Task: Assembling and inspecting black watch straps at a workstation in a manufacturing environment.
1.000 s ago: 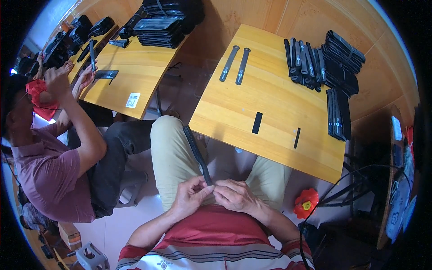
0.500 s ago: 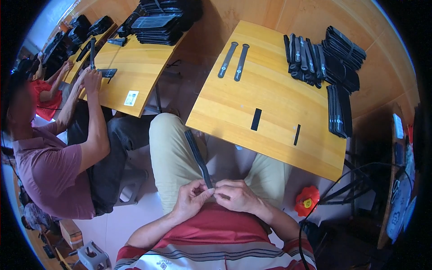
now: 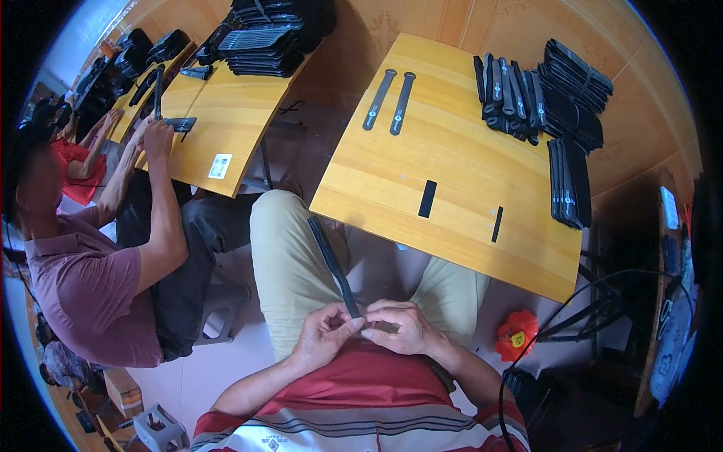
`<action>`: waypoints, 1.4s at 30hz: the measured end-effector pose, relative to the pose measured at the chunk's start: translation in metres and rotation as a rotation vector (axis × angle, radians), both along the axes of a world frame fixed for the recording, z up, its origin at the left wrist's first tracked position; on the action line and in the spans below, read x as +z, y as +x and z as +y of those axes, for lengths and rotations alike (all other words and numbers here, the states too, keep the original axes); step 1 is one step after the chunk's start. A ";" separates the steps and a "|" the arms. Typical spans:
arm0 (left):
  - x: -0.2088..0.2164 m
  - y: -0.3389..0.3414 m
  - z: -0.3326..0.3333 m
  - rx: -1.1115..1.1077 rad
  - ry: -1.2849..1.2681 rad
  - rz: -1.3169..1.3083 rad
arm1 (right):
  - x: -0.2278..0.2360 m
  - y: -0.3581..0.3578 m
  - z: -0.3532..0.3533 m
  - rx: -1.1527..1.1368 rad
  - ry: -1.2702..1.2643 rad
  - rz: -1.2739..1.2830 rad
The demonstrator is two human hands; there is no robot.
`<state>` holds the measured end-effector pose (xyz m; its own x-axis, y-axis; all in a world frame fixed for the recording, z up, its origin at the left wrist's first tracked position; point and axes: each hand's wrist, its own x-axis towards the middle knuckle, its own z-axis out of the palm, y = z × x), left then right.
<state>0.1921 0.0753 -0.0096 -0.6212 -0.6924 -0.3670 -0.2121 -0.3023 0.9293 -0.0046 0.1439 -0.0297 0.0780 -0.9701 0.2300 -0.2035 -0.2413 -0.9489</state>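
Note:
Over my lap, a long black hook-and-loop strap (image 3: 331, 262) slants up and leftward from my fingers, its far end near the table edge. My left hand (image 3: 322, 337) is closed on the strap's near end, thumb on one side and fingers on the other. Right beside it, my right hand (image 3: 399, 328) is closed in a pinch at that same end; what lies between its fingertips is too small to make out. On the wooden table (image 3: 361, 177) ahead, two grey straps (image 3: 379, 100) with looped ends lie side by side.
A short black strip (image 3: 428, 199) and a thinner one (image 3: 498, 224) lie on the table. Strap bundles (image 3: 512, 98) fill its far right, with another stack (image 3: 568, 183) below. A co-worker (image 3: 83, 286) sits at the left table. A red flower-shaped object (image 3: 517, 336) is by the table leg.
My right hand's fingers have shifted slightly at the strap's near end. The strap stays in my left hand, almost unmoved. The co-worker's hands have moved a little.

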 end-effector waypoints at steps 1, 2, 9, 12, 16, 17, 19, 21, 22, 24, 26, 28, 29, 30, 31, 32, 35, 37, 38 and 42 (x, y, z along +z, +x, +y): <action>0.002 -0.002 0.000 -0.015 0.001 0.037 | -0.001 -0.001 0.001 -0.001 0.001 0.001; 0.003 -0.004 0.000 -0.031 0.001 0.073 | -0.003 -0.002 0.002 0.000 0.016 0.003; -0.003 -0.001 0.000 -0.071 0.072 0.132 | -0.010 -0.005 0.002 0.053 0.089 -0.144; -0.004 0.000 0.001 -0.087 0.089 0.164 | -0.008 -0.007 0.003 0.080 0.062 -0.124; -0.001 -0.002 0.002 -0.090 0.108 0.169 | -0.006 -0.010 0.006 0.074 0.026 -0.071; 0.000 -0.003 0.002 -0.093 0.109 0.153 | -0.004 -0.011 0.007 0.074 0.014 -0.057; 0.000 -0.004 0.003 -0.085 0.125 0.165 | 0.001 -0.011 0.008 0.069 0.004 -0.039; -0.001 -0.004 0.003 -0.085 0.146 0.181 | 0.004 -0.011 0.011 0.068 0.016 -0.014; -0.002 -0.002 0.002 -0.102 0.110 0.150 | 0.005 -0.010 0.011 0.057 0.023 -0.007; -0.003 0.000 0.001 -0.108 0.087 0.135 | 0.008 -0.007 0.011 0.048 -0.053 0.063; 0.002 -0.002 0.002 -0.100 0.089 0.111 | 0.010 -0.006 0.013 0.022 -0.096 0.131; 0.009 -0.005 0.003 -0.080 0.055 0.081 | 0.010 -0.002 0.013 -0.008 -0.184 0.231; 0.007 -0.006 0.003 -0.093 0.063 0.089 | 0.008 0.000 0.014 -0.019 -0.176 0.240; 0.006 -0.006 0.003 -0.084 0.050 0.092 | 0.007 0.003 0.014 -0.076 -0.222 0.270; 0.005 -0.004 0.003 -0.073 0.038 0.094 | 0.004 0.007 0.015 -0.130 -0.268 0.299; 0.000 -0.003 0.003 -0.076 0.013 0.087 | 0.001 0.010 0.017 -0.156 -0.267 0.352; 0.000 -0.005 0.002 -0.023 0.038 0.087 | 0.000 0.017 0.016 -0.263 -0.298 0.407; 0.003 -0.009 0.003 0.001 0.066 0.071 | -0.001 0.021 0.015 -0.307 -0.306 0.402; 0.001 -0.012 0.003 0.035 0.036 0.090 | -0.001 0.022 0.014 -0.360 -0.332 0.424; -0.004 -0.013 0.001 0.073 0.008 0.122 | -0.003 0.017 0.015 -0.366 -0.364 0.507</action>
